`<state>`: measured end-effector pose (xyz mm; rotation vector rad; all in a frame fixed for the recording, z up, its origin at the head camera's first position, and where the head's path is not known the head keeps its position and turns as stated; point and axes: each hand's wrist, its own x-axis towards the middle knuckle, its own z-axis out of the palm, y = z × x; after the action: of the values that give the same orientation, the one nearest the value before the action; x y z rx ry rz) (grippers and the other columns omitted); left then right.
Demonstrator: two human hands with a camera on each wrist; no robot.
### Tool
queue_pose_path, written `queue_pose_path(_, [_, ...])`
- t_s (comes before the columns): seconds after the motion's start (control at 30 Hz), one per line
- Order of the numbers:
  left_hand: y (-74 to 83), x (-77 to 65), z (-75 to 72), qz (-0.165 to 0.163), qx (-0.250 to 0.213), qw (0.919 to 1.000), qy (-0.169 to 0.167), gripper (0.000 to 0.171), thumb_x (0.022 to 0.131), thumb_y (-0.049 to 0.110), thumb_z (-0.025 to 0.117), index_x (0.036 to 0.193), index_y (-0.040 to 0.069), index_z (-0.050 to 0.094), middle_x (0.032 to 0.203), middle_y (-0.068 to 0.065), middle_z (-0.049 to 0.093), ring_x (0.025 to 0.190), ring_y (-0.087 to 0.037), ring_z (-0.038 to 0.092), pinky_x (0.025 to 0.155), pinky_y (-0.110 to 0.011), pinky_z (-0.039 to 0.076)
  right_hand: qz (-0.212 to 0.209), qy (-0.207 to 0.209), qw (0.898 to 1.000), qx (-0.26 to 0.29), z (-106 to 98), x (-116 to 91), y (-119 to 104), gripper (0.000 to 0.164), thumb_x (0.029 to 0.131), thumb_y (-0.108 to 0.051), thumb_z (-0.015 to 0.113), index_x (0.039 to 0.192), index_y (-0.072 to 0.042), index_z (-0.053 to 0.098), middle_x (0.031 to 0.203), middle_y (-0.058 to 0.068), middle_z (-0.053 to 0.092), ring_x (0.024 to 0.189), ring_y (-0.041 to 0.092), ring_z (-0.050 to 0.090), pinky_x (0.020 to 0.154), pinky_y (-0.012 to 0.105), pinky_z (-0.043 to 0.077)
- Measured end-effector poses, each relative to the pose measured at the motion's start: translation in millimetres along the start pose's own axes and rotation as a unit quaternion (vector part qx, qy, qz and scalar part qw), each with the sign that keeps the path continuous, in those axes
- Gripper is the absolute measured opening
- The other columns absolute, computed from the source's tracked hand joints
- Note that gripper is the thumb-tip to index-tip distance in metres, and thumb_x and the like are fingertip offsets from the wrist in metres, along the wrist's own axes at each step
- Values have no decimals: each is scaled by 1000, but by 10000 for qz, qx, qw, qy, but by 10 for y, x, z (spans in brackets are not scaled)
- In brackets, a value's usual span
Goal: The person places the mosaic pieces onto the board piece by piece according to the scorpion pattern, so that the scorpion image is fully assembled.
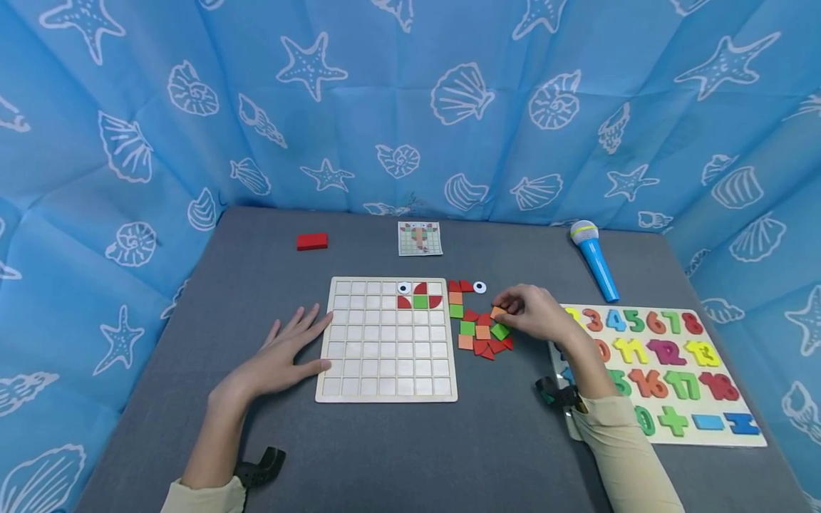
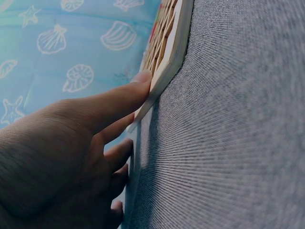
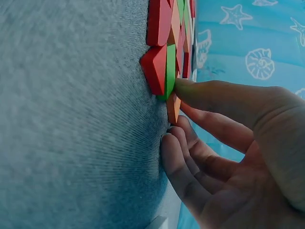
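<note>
A pale wooden grid board (image 1: 386,348) lies in the middle of the table. Near its upper right, cells hold an eye tile (image 1: 404,288), red quarter-round tiles (image 1: 420,288) and a green square (image 1: 420,302). My left hand (image 1: 282,353) spreads its fingers at the board's left edge; in the left wrist view the thumb (image 2: 119,102) rests on the rim. To the right of the board, my right hand (image 1: 535,311) pinches an orange square tile (image 1: 497,312) between thumb and fingers. Beneath it lies a loose heap of red, green and orange tiles (image 1: 482,332).
Behind the board lie a pattern card (image 1: 420,239) and a red block (image 1: 312,241). A blue toy microphone (image 1: 595,260) lies at the back right. Under my right forearm is a number puzzle board (image 1: 661,374). A second eye tile (image 1: 479,287) sits beside the heap.
</note>
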<state>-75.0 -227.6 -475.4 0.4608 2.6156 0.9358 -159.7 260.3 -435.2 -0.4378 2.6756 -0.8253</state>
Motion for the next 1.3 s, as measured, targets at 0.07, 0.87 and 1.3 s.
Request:
queue_pose_path(0.07, [-11,-8,1,87,-39,9999,48,89,100,60,69,174,33,27,182,-20,19,170,-50,6,129,-80,-3,19,-64,10000,18,-4,10,4,20,99,-13,78,116,-3,77,104,12,74,89,19,63,77,26,53])
queue_pose_path(0.87, [-18,7,6,-5,-9,10000,57,87,101,59,70,173,33,29,183,-19,19,170,-52,6,128,-81,-3,-659,536,9844,1538,191,151,-480,29,99,2,75,127,1,76,128,24,76,111,38,80,92,38,67])
queue_pose_path(1.3, [-48,51,27,-206,113,9997,-92,89,101,59,70,174,34,26,184,-14,15,172,-46,2,131,-77,-5,-942,239,9848,1438,559,475,-981,25,96,-5,80,121,0,79,105,15,82,92,20,78,83,32,65])
